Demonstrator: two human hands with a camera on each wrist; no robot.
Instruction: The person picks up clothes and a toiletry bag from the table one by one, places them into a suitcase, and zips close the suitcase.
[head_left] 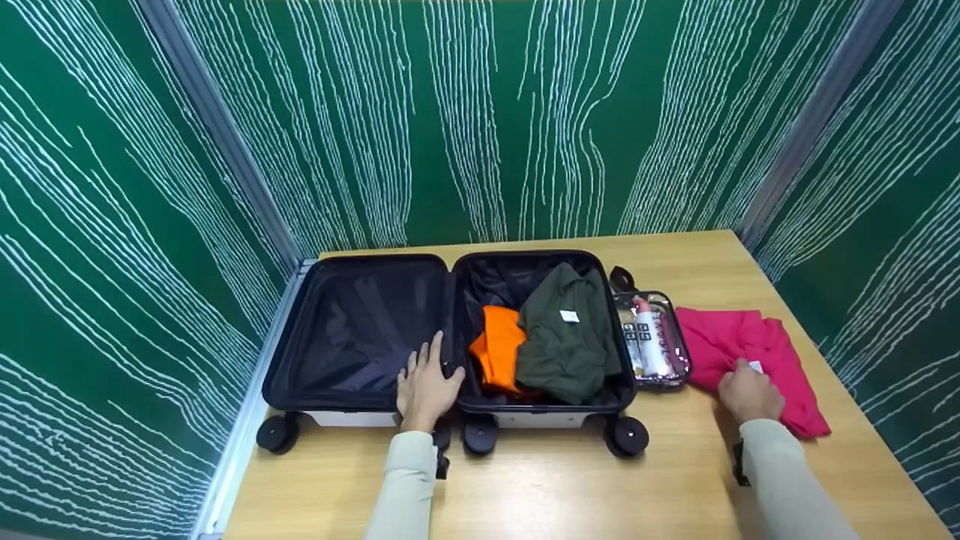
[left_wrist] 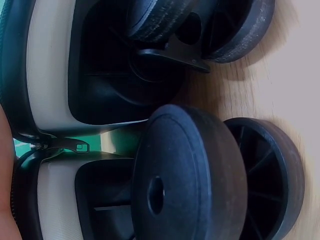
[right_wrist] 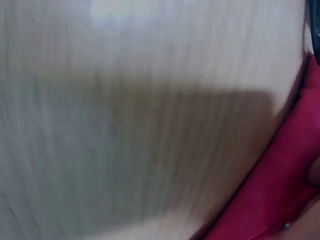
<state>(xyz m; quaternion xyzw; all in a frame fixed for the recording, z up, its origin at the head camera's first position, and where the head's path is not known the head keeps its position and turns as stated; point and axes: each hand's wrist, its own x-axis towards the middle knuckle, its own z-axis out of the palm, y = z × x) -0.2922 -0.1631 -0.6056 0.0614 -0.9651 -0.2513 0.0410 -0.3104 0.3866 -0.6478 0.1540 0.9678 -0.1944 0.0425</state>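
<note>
An open suitcase lies flat on the table, its two halves side by side. My left hand rests with spread fingers over the inner rim between the halves. In the left wrist view, caster wheels and a zipper pull show beside that hand. An orange garment and a dark green garment with a white label lie in the right half. To the right of the suitcase, my right hand pinches a pink garment near its white label; its fingertips are partly hidden.
A clear zip pouch with white bottles stands between the suitcase and the pink garment. A black strap lies behind it. Green walls with white lines enclose the wooden table at the back and sides.
</note>
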